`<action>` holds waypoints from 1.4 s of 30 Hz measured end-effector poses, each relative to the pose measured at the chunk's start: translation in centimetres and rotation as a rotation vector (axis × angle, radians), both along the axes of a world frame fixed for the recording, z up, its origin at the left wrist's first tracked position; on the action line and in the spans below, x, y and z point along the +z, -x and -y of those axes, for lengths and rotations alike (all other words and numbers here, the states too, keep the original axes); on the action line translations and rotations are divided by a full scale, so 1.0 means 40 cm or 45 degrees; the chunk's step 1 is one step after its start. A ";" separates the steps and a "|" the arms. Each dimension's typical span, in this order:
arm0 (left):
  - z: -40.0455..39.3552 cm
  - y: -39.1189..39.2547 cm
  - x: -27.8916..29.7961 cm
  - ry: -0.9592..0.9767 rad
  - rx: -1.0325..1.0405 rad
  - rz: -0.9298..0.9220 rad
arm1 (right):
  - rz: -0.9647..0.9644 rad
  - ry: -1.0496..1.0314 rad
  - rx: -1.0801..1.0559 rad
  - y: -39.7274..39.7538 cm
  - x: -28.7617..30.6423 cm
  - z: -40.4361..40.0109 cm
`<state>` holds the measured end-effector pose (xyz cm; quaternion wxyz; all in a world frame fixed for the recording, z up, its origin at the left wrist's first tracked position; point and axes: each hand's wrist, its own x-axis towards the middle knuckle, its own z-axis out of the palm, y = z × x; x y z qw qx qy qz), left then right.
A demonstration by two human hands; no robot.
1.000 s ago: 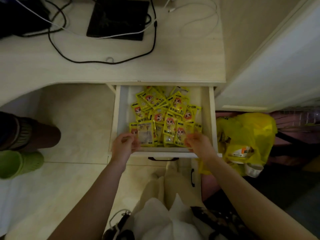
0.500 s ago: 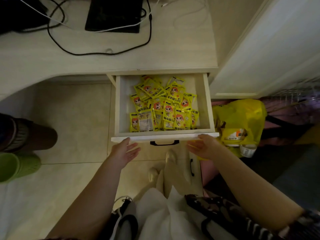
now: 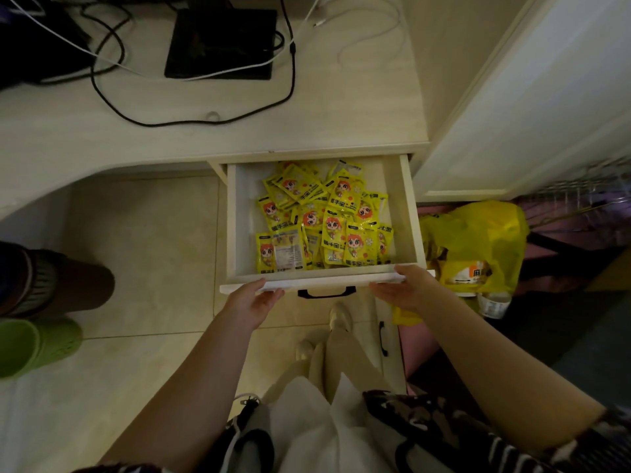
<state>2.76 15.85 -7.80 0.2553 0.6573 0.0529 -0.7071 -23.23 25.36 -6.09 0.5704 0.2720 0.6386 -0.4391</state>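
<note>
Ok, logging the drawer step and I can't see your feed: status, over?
Left hand and right hand open, touching the drawer at its front. Drawer pulled out, yellow packets inside. No packet over the rim.

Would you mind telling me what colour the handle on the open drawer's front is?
Black; the handle shows best in the head view, against the pale drawer front.

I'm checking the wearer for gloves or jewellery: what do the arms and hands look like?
Left hand and right hand are bare: no gloves, rings or watch visible. The forearms are uncovered. Dark, pale-patterned fabric, seemingly a short sleeve, starts near the right elbow.
</note>
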 end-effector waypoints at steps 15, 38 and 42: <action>0.135 0.054 -0.035 0.102 0.022 0.163 | -0.282 -0.211 0.145 0.065 -0.025 0.144; 0.500 0.211 -0.057 0.333 -0.104 0.174 | -0.304 -0.018 0.323 0.245 -0.050 0.497; 0.531 0.231 -0.054 0.360 -0.108 0.104 | -0.306 0.021 0.312 0.259 -0.056 0.532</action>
